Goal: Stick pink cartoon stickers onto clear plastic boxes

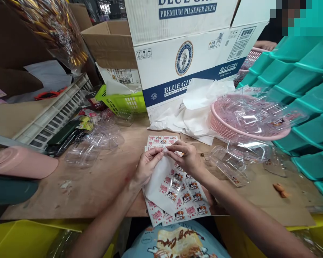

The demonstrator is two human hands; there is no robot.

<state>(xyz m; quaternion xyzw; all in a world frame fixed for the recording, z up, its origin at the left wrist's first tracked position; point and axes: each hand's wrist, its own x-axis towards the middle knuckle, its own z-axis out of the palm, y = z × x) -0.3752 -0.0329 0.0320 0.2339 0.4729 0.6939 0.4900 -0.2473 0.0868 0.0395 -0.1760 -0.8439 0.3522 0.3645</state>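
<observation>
My left hand (147,165) pinches the upper edge of a sticker sheet (161,182), whose white backing is partly folded over. My right hand (187,157) is closed at the same edge, thumb and fingertips pressed together beside the left fingertips. Whether a loose sticker sits between the right fingertips is too small to tell. Under both hands lie more sticker sheets (195,195), printed with cartoon cats and pink lettering, reaching the table's front edge.
Clear plastic boxes (228,165) lie right of my hands, near a pink basket (223,125) full of clear packaging. Crumpled white paper (193,114) lies before a beer carton (161,61). Teal bins (314,139) are stacked at right; a pink cup (24,162) lies left. Behind the bins is another person's hand (265,45).
</observation>
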